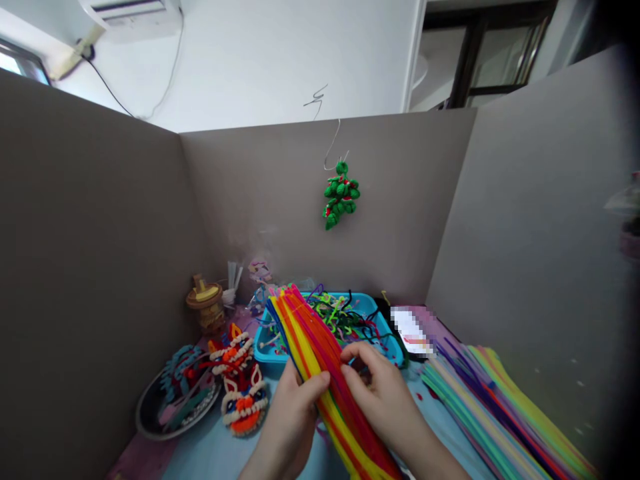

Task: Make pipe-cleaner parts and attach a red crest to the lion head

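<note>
A thick bundle of pipe cleaners, yellow, orange, red, pink and blue, slants across the middle in front of me. My left hand is wrapped round it from the left, with the thumb lying over the yellow ones. At the bundle's right edge my right hand is closed, thumb and forefinger pinched against the red and pink stems. How many stems those fingertips hold I cannot make out. Behind the bundle stands a blue plastic basket with many cut, curled pipe cleaner pieces in it.
More pipe cleaners lie at the right beside a phone. Left are a metal bowl with tools, lion-head figures and a wooden spool-like stand. Grey panels enclose the table; a green ornament hangs behind.
</note>
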Available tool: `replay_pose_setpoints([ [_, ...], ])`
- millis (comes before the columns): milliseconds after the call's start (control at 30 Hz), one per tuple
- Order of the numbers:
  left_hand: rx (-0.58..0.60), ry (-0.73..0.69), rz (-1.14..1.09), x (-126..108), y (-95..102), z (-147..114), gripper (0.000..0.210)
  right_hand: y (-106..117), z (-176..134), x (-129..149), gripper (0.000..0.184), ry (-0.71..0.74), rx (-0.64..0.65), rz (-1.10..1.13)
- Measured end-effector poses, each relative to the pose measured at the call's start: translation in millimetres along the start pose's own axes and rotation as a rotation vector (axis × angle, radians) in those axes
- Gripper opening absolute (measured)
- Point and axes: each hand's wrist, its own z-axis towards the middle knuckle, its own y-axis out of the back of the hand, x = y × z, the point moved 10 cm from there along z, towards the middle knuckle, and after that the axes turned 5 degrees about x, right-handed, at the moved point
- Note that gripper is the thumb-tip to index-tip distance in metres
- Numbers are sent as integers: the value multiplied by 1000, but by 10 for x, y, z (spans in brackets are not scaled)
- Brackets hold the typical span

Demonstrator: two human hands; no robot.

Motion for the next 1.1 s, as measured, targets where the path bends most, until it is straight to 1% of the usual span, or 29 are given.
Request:
replay_pose_setpoints([
  [67,-6,-5,15,13,14,16,41,-11,-2,-30,12,-21,-7,-19],
  [200,4,-33,41,30,31,29,40,-6,-5,-11,14,15,-30,-76],
  [300,24,-45,48,50,30,23,39,-6,-2,-7,14,20,-22,-72],
  [400,10,-51,58,54,51,22,39,-26,6,-3,10,8,7,-65],
  [500,2,-62,65,33,46,31,41,-63,13,-20,6,-25,44,-35],
  [633,-4,-64,73,21,15,31,41,-70,17,-44,6,-59,43,6],
  [833,6,-32,79,59,8,27,33,-58,13,-64,10,-99,92,122],
  [900,-3,-26,63,56,33,28,33,-38,12,-29,10,-72,102,149],
  [967,-30,-11,40,60,73,27,33,-31,8,38,13,-12,114,155],
  [1033,-47,8,10,73,96,24,32,-46,1,96,17,41,128,138],
  [1100,-41,21,-13,85,88,23,31,-69,-5,116,22,66,129,99],
])
